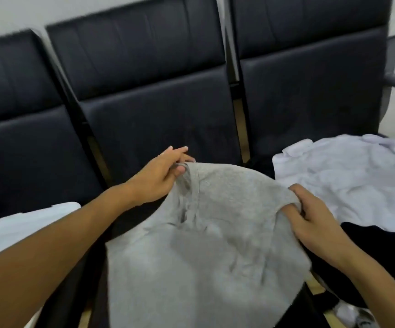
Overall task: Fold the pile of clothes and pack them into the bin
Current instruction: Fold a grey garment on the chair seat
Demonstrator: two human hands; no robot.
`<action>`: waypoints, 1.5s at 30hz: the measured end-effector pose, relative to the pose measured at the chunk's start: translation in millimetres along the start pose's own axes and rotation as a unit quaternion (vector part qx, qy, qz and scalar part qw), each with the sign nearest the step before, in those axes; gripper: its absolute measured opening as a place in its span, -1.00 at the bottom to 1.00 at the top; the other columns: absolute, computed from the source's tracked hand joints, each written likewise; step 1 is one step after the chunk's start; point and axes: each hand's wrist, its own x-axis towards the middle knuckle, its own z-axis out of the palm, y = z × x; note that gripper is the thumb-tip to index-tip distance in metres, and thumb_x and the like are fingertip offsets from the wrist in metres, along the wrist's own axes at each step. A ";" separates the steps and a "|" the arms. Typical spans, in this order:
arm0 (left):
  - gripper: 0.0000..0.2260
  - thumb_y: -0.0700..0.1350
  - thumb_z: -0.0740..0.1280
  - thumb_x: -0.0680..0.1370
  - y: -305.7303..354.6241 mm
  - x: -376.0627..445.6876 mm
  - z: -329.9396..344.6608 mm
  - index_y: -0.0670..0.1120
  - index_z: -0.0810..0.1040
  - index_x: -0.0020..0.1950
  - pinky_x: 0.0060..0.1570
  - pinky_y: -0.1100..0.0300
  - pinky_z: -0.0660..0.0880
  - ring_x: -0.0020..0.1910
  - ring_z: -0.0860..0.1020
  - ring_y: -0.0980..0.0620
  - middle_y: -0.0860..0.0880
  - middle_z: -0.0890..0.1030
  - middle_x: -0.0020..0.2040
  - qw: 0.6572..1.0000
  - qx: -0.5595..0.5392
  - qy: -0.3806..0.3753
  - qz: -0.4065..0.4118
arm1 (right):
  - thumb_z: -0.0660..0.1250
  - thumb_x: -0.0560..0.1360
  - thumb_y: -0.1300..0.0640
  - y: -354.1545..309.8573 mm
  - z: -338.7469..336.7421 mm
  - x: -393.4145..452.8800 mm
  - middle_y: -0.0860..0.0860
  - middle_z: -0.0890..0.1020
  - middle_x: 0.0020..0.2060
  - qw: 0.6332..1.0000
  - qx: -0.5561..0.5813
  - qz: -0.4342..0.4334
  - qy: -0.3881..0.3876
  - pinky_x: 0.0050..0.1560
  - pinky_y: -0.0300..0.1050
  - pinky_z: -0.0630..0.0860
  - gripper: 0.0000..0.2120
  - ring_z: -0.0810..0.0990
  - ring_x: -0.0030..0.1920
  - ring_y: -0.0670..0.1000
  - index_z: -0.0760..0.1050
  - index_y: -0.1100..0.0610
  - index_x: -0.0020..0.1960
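I hold a grey garment (206,233) up in front of me with both hands, above the middle seat of a row of black padded chairs (149,95). My left hand (161,176) pinches its upper left edge: thumb and bent fingers are closed on a fold of the cloth, while two fingers stick out straight past it. My right hand (315,223) grips the upper right edge, fingers curled tight with the cloth bunched under them. Between my hands the top edge arches, and the rest hangs down toward me in soft creases. To the right, a crumpled white garment (348,176) lies on the next seat, with a black garment (369,247) just below it, under my right wrist. Something white (26,226) lies at the left beneath my left forearm; I cannot tell what it is. The picture is somewhat blurred.
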 end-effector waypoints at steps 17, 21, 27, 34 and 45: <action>-0.79 -0.01 0.34 0.55 176.4 -224.5 -202.7 -0.14 0.45 -0.12 -0.34 0.07 0.49 -0.29 0.54 -0.09 -0.17 0.58 -0.23 0.935 -0.100 0.330 0.080 | 0.22 0.64 0.10 -299.8 -101.2 -35.7 -0.07 0.57 -0.29 0.963 -0.047 -0.261 -0.044 -0.16 -0.14 0.42 -0.74 0.51 -0.27 -0.14 0.51 0.14 -0.19; -0.83 -0.02 0.43 0.49 199.3 -263.1 -215.5 -0.09 0.53 -0.17 0.00 0.04 0.62 0.04 0.67 -0.14 -0.14 0.70 -0.08 0.917 -0.147 0.359 0.096 | 0.21 0.64 0.07 -316.3 -98.7 -58.4 -0.17 0.58 -0.32 0.965 -0.036 -0.257 -0.047 -0.15 -0.14 0.41 -0.73 0.52 -0.28 -0.19 0.53 0.04 -0.21; -0.84 -0.02 0.45 0.51 213.7 -292.5 -193.2 -0.06 0.53 -0.12 -0.29 0.33 0.51 -0.28 0.55 0.16 0.09 0.59 -0.26 0.915 -0.191 0.353 0.031 | 0.21 0.64 0.06 -314.4 -82.6 -83.4 -0.14 0.61 -0.30 0.970 -0.036 -0.227 -0.083 -0.17 -0.13 0.43 -0.75 0.55 -0.30 -0.23 0.55 0.07 -0.16; -0.64 -0.19 0.49 0.47 203.2 -333.2 -201.4 0.00 0.59 0.25 0.07 0.07 0.61 0.12 0.63 0.02 0.01 0.65 0.13 0.983 -0.134 0.068 -0.104 | 0.25 0.62 0.05 -313.4 -97.7 -93.5 -0.06 0.62 -0.21 0.959 -0.091 -0.250 -0.097 -0.13 -0.14 0.45 -0.78 0.58 -0.22 -0.15 0.56 0.08 -0.15; -0.84 -0.10 0.43 0.52 200.1 -323.4 -177.6 0.07 0.65 0.08 -0.02 0.32 0.55 0.02 0.60 0.19 0.20 0.66 -0.02 0.974 0.018 0.219 -0.058 | 0.37 0.55 0.12 -343.1 -102.7 -103.3 -0.13 0.67 -0.17 0.934 -0.121 -0.303 -0.144 -0.09 -0.21 0.49 -0.93 0.64 -0.13 -0.12 0.61 0.04 -0.11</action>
